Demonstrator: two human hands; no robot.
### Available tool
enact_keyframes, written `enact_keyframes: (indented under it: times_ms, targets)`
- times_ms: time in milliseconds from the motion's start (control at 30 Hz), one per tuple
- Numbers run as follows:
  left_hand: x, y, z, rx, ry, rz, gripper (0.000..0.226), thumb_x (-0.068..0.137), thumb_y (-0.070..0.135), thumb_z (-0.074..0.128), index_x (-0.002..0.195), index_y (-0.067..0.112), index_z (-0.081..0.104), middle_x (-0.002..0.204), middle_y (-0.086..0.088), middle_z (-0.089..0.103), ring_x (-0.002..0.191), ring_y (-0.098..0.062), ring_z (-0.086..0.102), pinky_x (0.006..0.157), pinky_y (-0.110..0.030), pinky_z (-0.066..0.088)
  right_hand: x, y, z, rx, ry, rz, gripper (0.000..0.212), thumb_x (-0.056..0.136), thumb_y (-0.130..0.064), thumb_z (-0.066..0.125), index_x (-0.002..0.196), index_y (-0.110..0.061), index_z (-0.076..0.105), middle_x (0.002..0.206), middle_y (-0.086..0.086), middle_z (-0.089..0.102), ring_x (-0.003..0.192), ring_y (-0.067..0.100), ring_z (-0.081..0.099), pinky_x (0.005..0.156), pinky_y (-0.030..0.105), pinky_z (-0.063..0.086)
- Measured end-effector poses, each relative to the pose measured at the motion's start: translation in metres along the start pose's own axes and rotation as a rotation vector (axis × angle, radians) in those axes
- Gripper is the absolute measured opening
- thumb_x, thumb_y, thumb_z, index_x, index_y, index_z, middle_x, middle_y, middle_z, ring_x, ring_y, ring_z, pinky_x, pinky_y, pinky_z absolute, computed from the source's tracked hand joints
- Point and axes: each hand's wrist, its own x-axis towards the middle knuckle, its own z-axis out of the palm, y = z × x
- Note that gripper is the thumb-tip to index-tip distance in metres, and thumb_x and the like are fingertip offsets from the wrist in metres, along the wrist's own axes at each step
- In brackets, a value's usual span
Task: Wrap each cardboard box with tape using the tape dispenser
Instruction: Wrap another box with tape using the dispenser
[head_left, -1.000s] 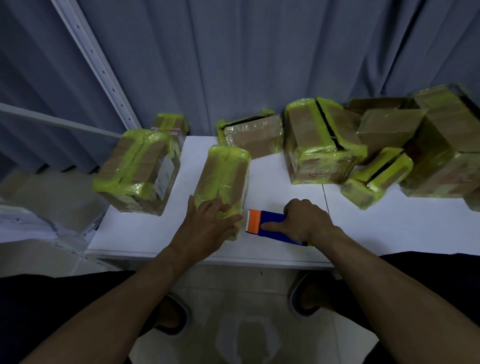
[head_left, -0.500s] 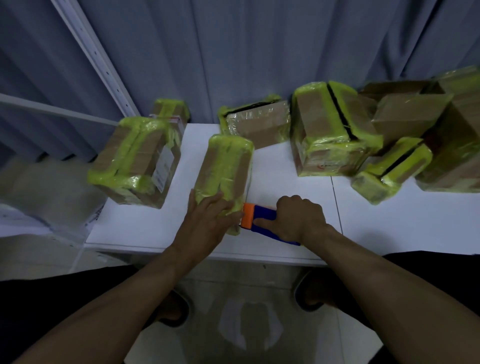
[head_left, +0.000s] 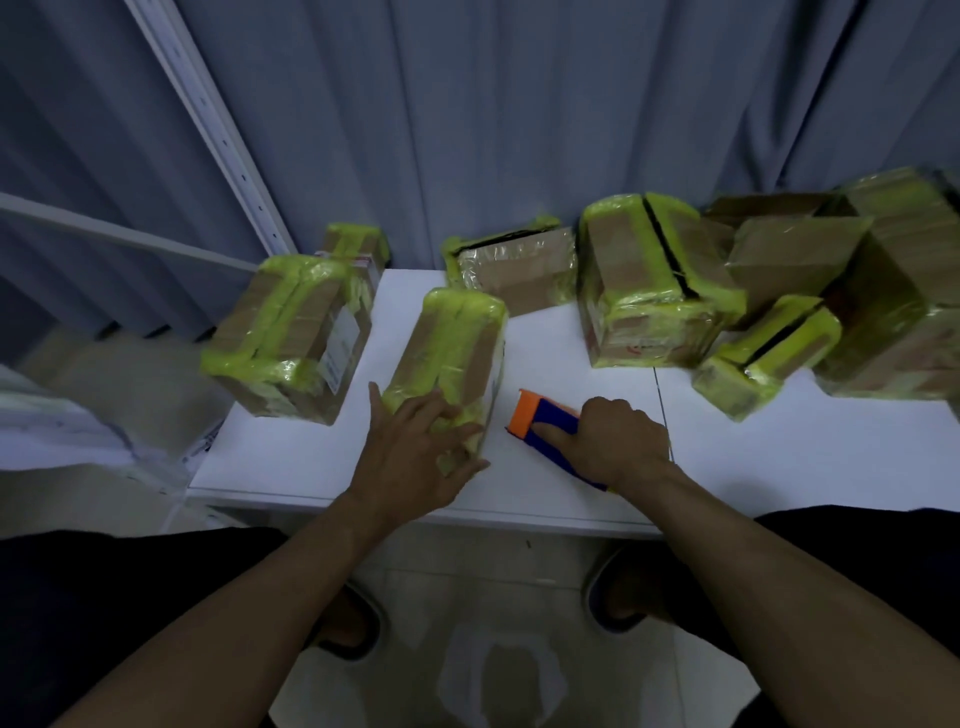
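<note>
A narrow cardboard box (head_left: 452, 348) banded with yellow-green tape lies lengthwise near the front of the white table (head_left: 779, 452). My left hand (head_left: 415, 457) rests flat on its near end, fingers spread over the tape. Just right of the box, my right hand (head_left: 613, 441) grips the blue tape dispenser (head_left: 540, 421), whose orange head points at the box with a small gap between them. The dispenser's rear is hidden under my palm.
Another taped box (head_left: 291, 332) overhangs the table's left edge. Several taped and plain boxes (head_left: 649, 280) crowd the back and right side. A grey curtain (head_left: 519, 104) hangs behind, with a white metal rail (head_left: 218, 135) at the left. My feet show on the floor below.
The dispenser's orange head touched the box half a second ago; now my right hand has drawn it a little to the right. My left hand stays on the box.
</note>
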Motion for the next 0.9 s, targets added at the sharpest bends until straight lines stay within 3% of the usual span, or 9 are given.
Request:
enact_keyframes:
  times_ms: [100,233,333,467,567,633,733,800,900]
  targets:
    - [0.010,0.012,-0.010,-0.063,0.011,-0.140,0.054,0.086,0.058,0.056,0.122,0.020,0.068,0.112,-0.004,0.068,0.107,-0.029,0.063,0.105,-0.059,0.041,-0.006,0.003,-0.007,0.100,0.044,0.028,0.070,0.084,-0.085,0.048,0.070,-0.017,0.048,0.071,0.000,0.055,0.066,0.022,0.059,0.060,0.031,0.046]
    - [0.007,0.020,-0.008,-0.030,-0.066,-0.384,0.054,0.091,0.049,0.056,0.142,0.030,0.050,0.153,-0.004,0.039,0.144,-0.034,0.030,0.116,-0.060,0.023,-0.018,0.007,-0.021,0.208,0.094,0.026,0.072,0.081,-0.086,0.048,0.067,-0.015,0.050,0.067,0.001,0.057,0.060,0.020,0.060,0.057,0.031,0.048]
    - [-0.003,0.017,-0.008,-0.228,-0.132,-0.387,0.060,0.092,0.047,0.056,0.148,0.030,0.042,0.156,-0.006,0.037,0.146,-0.034,0.027,0.115,-0.057,0.030,-0.027,0.004,-0.031,0.270,0.131,-0.005,0.074,0.080,-0.086,0.049,0.065,-0.013,0.052,0.065,0.003,0.059,0.059,0.021,0.062,0.060,0.036,0.054]
    - [-0.010,0.001,-0.019,-0.288,-0.291,-0.295,0.083,0.080,0.066,0.037,0.152,0.025,0.037,0.160,0.002,0.030,0.151,-0.027,0.016,0.104,-0.049,0.044,-0.033,0.000,-0.043,0.342,0.140,-0.008,0.074,0.081,-0.086,0.051,0.067,-0.013,0.058,0.065,0.003,0.062,0.060,0.020,0.064,0.063,0.038,0.056]
    - [-0.010,-0.005,-0.030,-0.201,-0.403,-0.241,0.066,0.089,0.031,0.057,0.152,0.030,0.037,0.163,0.007,0.022,0.152,-0.023,0.007,0.115,-0.051,0.030,-0.034,0.001,-0.052,0.380,0.161,-0.004,0.075,0.079,-0.087,0.053,0.070,-0.012,0.062,0.065,0.003,0.064,0.062,0.021,0.065,0.065,0.040,0.057]
    - [-0.007,-0.006,-0.037,-0.085,-0.351,-0.301,0.074,0.087,0.012,0.061,0.153,0.031,0.034,0.162,-0.004,0.026,0.151,-0.027,0.015,0.117,-0.049,0.027,-0.035,0.004,-0.056,0.387,0.193,-0.001,0.074,0.078,-0.086,0.055,0.070,-0.012,0.061,0.063,0.003,0.063,0.060,0.021,0.065,0.065,0.041,0.056]
    - [-0.003,-0.010,-0.037,0.074,-0.165,-0.400,0.057,0.085,0.000,0.060,0.139,0.022,0.057,0.154,-0.010,0.041,0.146,-0.035,0.030,0.108,-0.052,0.039,-0.037,0.009,-0.058,0.356,0.229,0.008,0.074,0.077,-0.088,0.052,0.072,-0.015,0.060,0.065,0.002,0.063,0.060,0.021,0.063,0.063,0.041,0.057]
    - [0.003,-0.014,-0.032,0.178,-0.099,-0.384,0.041,0.088,0.017,0.053,0.127,0.021,0.064,0.156,-0.001,0.040,0.146,-0.035,0.028,0.111,-0.052,0.036,-0.037,0.010,-0.057,0.339,0.229,0.020,0.075,0.077,-0.089,0.051,0.072,-0.015,0.061,0.065,0.001,0.063,0.060,0.021,0.063,0.064,0.041,0.058]
    - [0.021,0.006,-0.028,-0.021,-0.033,-0.448,0.052,0.092,0.040,0.036,0.133,0.019,0.061,0.154,-0.004,0.042,0.143,-0.033,0.032,0.117,-0.047,0.029,-0.035,0.010,-0.055,0.356,0.223,0.038,0.075,0.078,-0.087,0.052,0.071,-0.013,0.063,0.064,0.002,0.064,0.060,0.021,0.064,0.065,0.040,0.058]
